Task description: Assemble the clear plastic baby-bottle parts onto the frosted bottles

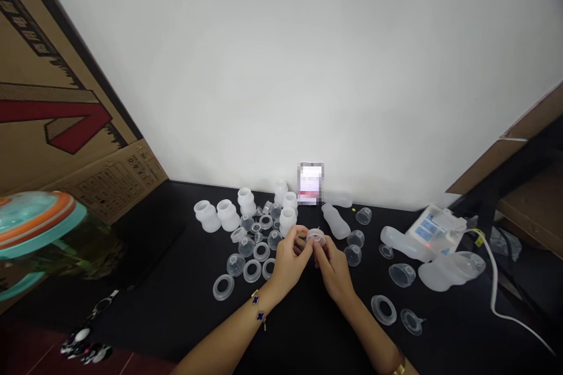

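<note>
Above the black table, in the middle of the head view, both hands meet at a translucent bottle collar ring (315, 237). My left hand (291, 255) pinches its left side between thumb and fingers. On the opposite side, my right hand (333, 266) grips it with the thumb near the rim. A small pale tip shows over the ring's top; what it belongs to is too small to tell. Close behind my left hand stands a white wide-necked bottle (288, 220). Clear dome caps (352, 255) lie right of my right hand.
Several white bottles (228, 215), collar rings (223, 287) and clear domes crowd the left. On the right lie long bottles (448, 271), a flat ring (383, 310), a white box (433, 228) and a white cable (493, 281). A blurred lit screen (310, 183) leans against the wall.
</note>
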A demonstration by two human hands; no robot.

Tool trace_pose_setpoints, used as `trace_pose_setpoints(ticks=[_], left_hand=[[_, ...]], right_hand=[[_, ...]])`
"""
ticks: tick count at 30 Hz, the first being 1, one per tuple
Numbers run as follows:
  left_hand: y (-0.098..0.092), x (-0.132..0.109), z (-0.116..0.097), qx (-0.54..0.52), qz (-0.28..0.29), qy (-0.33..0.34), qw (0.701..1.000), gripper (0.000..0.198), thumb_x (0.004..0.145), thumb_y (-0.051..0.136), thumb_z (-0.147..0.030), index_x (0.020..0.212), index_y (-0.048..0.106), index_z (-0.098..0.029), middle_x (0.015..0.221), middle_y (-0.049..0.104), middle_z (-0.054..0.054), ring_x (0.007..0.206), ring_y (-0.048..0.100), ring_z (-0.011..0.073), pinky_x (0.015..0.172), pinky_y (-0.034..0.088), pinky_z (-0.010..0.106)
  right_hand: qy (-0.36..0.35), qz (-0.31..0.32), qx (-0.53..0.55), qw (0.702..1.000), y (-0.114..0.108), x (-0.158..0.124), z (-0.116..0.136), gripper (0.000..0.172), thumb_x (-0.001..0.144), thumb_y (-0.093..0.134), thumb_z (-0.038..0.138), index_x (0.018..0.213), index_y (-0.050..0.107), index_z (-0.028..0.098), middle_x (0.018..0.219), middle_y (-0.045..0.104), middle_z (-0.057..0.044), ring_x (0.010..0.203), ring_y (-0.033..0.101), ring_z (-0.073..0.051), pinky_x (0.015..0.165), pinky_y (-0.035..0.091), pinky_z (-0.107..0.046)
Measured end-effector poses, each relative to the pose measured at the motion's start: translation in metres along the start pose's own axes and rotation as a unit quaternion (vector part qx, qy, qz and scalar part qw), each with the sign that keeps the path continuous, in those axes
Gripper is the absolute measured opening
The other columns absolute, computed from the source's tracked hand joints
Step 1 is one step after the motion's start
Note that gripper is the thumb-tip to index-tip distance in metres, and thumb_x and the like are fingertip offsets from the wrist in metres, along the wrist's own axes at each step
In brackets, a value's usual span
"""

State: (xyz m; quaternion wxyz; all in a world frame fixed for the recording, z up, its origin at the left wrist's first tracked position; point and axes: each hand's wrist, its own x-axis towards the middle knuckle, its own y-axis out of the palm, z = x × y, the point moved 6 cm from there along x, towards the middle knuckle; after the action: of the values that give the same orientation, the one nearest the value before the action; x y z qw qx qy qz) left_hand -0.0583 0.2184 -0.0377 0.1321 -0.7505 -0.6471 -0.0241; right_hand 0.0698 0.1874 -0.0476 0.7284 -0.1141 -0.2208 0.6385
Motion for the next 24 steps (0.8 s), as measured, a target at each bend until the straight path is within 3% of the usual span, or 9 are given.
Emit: trace_pose_setpoints(ticks=[11,24], left_hand=[[-0.0005,0.0010,-0.0018,-0.013,-0.006,-0.006,1.000,0.022,0.089,0.063,-0.039,0.095,0.061,-0.018,0.079,0.068,0.001,0.054,0.052,0.0098,0.054,0.040,0.022],[-0.0008,0.0007,0.0019,-0.007,-0.010,-0.004,1.000,0.020,0.088,0.062,-0.038,0.094,0.060,-0.019,0.075,0.064,-0.002,0.052,0.048,0.0087,0.051,0.036,0.022]], right_hand=[[-0.017,-0.012,-0.026,0.999,-0.0021,0.0000,0.0024,0.040,0.100,0.040,0.054,0.088,0.058,0.021,0.064,0.061,0.001,0.056,0.057,-0.017,0.053,0.036,-0.025],[-0.022,-0.010,-0.024,0.999,-0.0021,-0.0004,0.0048,0.037,0.100,0.041,0.052,0.087,0.057,0.021,0.066,0.062,0.000,0.056,0.058,-0.017,0.053,0.037,-0.025]])
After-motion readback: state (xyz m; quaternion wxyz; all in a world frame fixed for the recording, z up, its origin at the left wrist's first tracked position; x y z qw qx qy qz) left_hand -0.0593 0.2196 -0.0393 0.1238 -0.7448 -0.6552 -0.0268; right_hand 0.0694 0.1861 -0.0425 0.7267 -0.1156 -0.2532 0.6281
